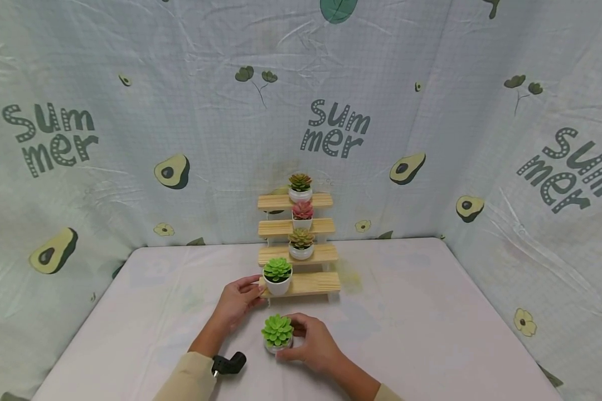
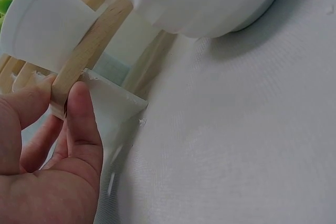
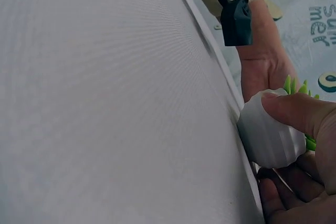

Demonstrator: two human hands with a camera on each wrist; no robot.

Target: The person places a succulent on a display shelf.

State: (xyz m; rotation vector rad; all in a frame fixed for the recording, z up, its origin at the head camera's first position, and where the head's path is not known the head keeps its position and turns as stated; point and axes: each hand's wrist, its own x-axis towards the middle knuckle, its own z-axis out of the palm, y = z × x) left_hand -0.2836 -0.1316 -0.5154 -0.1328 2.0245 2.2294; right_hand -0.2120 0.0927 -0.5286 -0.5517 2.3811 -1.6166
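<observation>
A small wooden plant stand (image 1: pixel 313 283) with stepped boards stands at the table's back. My left hand (image 1: pixel 234 303) pinches the left end of its lowest board (image 2: pixel 86 51) between thumb and fingers. On that board, close by, sits a bright green potted succulent (image 1: pixel 277 271) in a smooth white pot. My right hand (image 1: pixel 313 346) grips another green potted succulent (image 1: pixel 278 332) in front of the stand, its thumb across the ridged white pot (image 3: pixel 270 132). The pot stays upright, low at the table; contact with it is unclear.
Higher boards bear a yellow-green succulent (image 1: pixel 301 241), a red succulent (image 1: pixel 302 213) and a dark green-red succulent (image 1: pixel 300 186), one per board. A pale cloth covers the table (image 1: pixel 411 323). Behind hangs a printed curtain (image 1: pixel 221 133). A black device (image 1: pixel 229 363) is strapped to my left wrist.
</observation>
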